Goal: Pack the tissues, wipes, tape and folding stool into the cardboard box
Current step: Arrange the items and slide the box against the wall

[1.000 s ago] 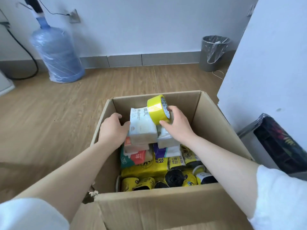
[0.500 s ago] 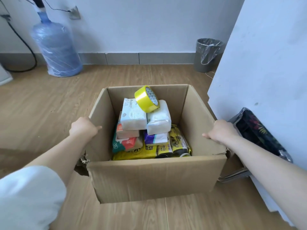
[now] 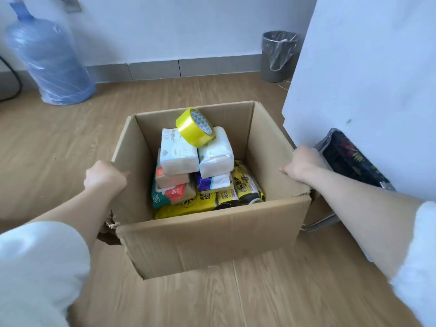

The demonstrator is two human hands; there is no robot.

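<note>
Now your left hand [image 3: 105, 176] and right hand [image 3: 303, 163] curl fingers over the cardboard box [image 3: 212, 234] side rims. Probably light but floppy-walled; you'd grip low, since the tape [image 3: 194, 127] perches loosely.

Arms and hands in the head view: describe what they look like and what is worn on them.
Both arms are bare from the short white sleeves down. The left sleeve looks loose and soft; the right sleeve matches it. The left hand and right hand wear no gloves, and no watch, ring or bracelet shows.
</note>
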